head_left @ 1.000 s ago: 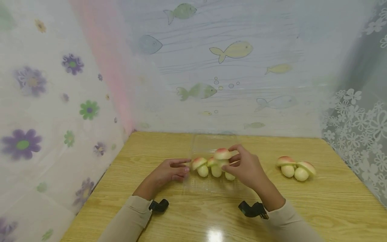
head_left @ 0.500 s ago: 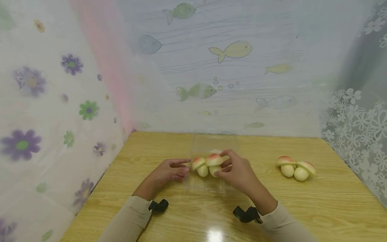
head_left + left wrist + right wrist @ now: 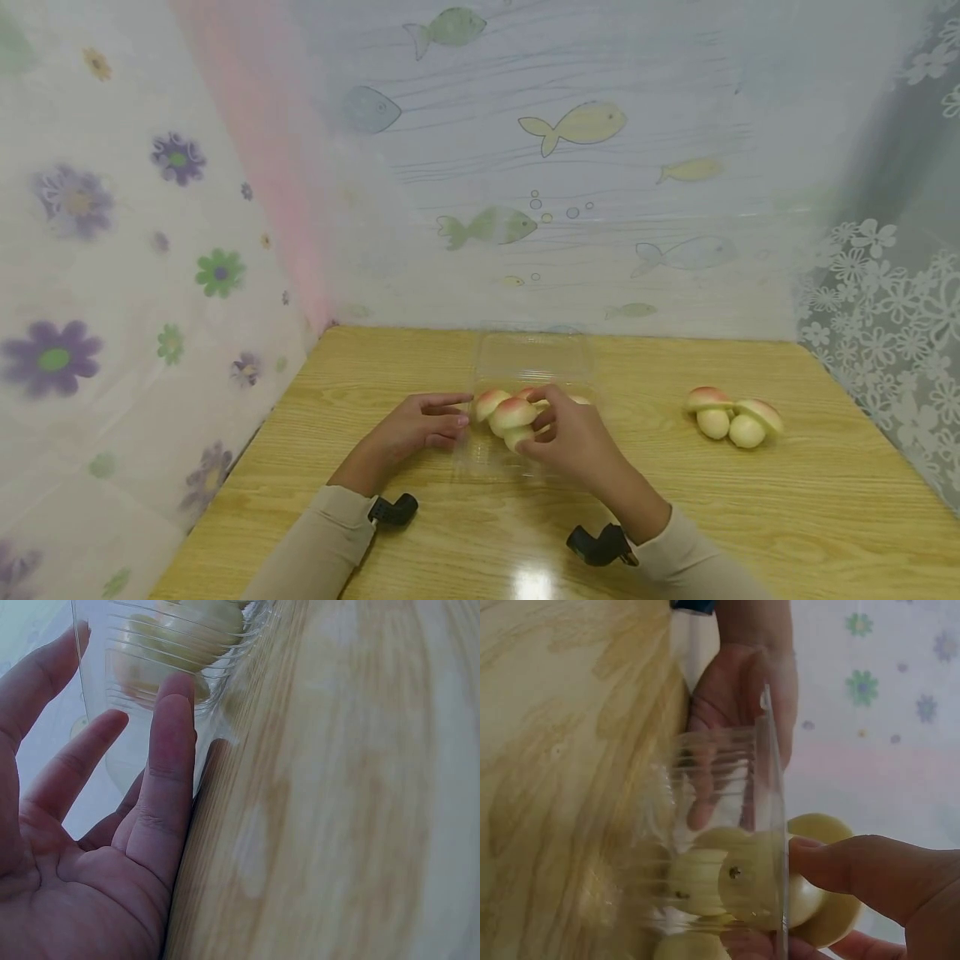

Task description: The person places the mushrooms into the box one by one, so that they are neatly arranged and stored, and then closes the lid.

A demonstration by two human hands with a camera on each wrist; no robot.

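A clear plastic clamshell box (image 3: pixel 487 468) lies on the table with its lid (image 3: pixel 534 354) folded back. My right hand (image 3: pixel 573 437) pinches a mushroom-shaped piece (image 3: pixel 514 412), pink-capped with a pale stem, low at the front of the box. Behind it sit other mushroom-shaped pieces (image 3: pixel 488 402), partly covered by it and by my fingers. In the right wrist view my thumb (image 3: pixel 877 870) presses the held piece (image 3: pixel 817 907). My left hand (image 3: pixel 412 429) reaches to the box's left wall (image 3: pixel 97 660), fingers mostly straight, fingertips at the plastic.
Two more mushroom-shaped pieces, one (image 3: pixel 708 410) beside the other (image 3: pixel 753 427), rest on the wooden table (image 3: pixel 750 508) to the right. A fish-printed curtain (image 3: pixel 562 167) hangs at the back, with a flowered one (image 3: pixel 112 250) at the left.
My right hand has moved left and towards me with the mushroom-shaped piece, from the box's right part to its front left. My left hand has stayed at the box's side.
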